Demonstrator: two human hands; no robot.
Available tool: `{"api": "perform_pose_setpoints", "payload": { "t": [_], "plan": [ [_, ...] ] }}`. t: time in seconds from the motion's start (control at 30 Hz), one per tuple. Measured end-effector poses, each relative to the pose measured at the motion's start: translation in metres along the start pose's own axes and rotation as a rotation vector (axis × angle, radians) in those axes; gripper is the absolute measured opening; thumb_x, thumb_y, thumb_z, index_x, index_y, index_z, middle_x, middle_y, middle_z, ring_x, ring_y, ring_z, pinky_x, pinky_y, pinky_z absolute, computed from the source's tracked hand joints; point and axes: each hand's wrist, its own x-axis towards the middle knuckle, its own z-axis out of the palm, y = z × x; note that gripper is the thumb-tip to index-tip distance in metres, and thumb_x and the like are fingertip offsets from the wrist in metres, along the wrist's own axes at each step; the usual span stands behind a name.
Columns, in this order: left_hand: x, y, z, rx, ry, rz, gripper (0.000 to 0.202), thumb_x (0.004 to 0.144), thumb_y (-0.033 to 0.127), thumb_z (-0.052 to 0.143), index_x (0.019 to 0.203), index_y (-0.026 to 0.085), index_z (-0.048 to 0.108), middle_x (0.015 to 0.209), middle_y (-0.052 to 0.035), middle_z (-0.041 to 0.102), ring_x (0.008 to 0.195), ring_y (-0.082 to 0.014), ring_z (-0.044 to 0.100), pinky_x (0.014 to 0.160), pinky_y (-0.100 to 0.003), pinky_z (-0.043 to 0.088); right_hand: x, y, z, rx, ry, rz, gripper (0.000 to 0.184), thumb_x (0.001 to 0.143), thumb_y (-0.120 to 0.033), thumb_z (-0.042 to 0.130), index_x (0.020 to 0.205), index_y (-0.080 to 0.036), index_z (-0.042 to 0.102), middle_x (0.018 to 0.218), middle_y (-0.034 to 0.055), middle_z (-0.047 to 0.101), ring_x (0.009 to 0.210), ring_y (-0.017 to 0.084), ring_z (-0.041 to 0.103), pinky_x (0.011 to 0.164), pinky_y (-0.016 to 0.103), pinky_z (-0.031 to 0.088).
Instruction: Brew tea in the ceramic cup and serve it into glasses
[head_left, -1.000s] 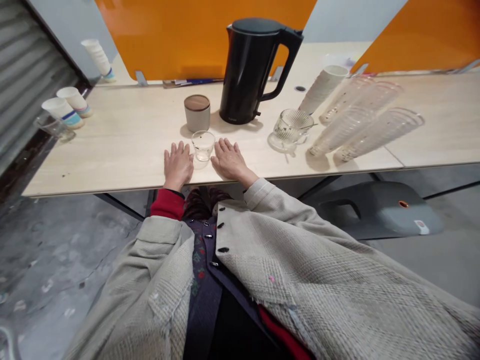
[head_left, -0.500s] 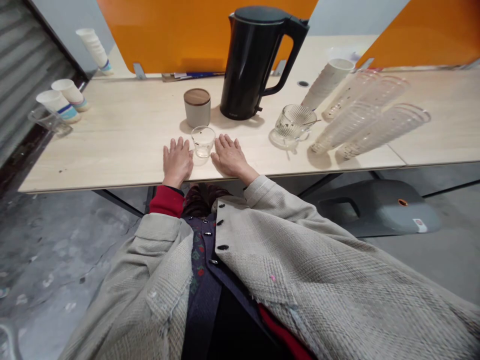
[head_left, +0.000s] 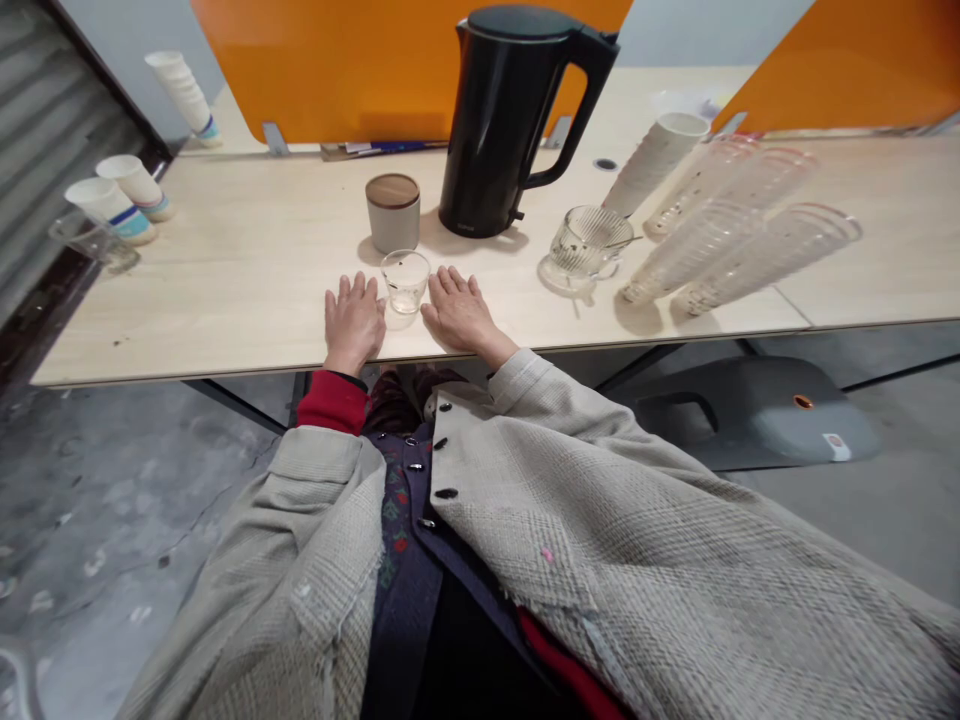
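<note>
head view: a clear, flared, dark-flecked cup (head_left: 406,287) stands between flat, outspread hands (head_left: 355,322) (head_left: 460,314).

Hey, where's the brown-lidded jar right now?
In the head view, the jar stands left of centre on the table, just left of the kettle and behind the clear cup between the left hand and right hand.

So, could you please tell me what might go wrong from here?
The small clear cup stands between the left hand and the right hand, close to both, so a sideways slip might knock it over. The tall stacks of clear cups stand near the glass mug, so a bump there could topple one.
</note>
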Motion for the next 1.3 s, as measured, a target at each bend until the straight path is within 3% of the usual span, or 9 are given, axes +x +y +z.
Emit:
{"api": "perform_pose_setpoints", "payload": {
  "t": [1.3],
  "plan": [
    [0.0004,-0.0021,-0.0014,-0.019,0.001,0.011,0.064,0.113,0.037,0.026,0.171,0.02,0.047,0.185,-0.0114,0.039,0.174,-0.0367,0.028,0.141,-0.064,0.023,-0.0025,-0.0033,-0.0044,0.0,-0.01,0.012,0.075,0.11,-0.036,0.036,0.175,0.001,0.032,0.189,0.023,0.021,0.178,0.039,0.017,0.143,0.063,0.012]
  ]
}}
